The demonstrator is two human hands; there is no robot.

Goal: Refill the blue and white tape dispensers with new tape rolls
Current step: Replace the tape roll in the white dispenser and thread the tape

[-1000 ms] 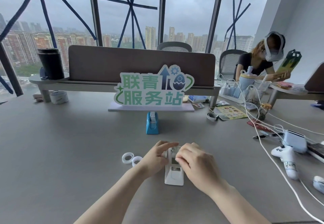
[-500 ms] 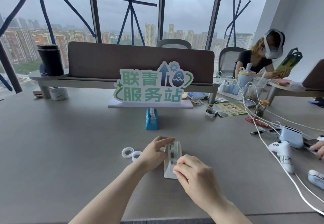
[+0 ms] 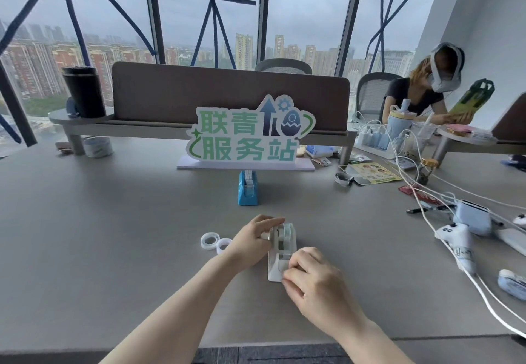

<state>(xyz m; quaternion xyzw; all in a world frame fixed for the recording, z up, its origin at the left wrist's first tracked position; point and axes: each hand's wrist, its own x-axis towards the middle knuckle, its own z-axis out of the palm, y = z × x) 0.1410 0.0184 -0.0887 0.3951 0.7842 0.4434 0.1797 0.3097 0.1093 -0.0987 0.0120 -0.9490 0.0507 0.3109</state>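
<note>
- Head view: the white plastic tape dispenser point(image 3: 281, 252) is seen standing on the grey desk point(image 3: 113, 235), with a clear tape roll point(image 3: 286, 232) already seated in its cradle.
- The small blue plastic tape dispenser point(image 3: 248, 191) is seen farther back, also loaded with a roll, so refilling is judged nearly finished; only threading the tape end appears left.
- The left hand point(image 3: 252, 242) is closed against the white dispenser's left side, steadying it.
- The right hand point(image 3: 316, 281) is pinched together at the dispenser's near cutter end; whether tape is held cannot be told.
- Two empty white tape cores point(image 3: 215, 241) lie just left of the left hand.
</note>
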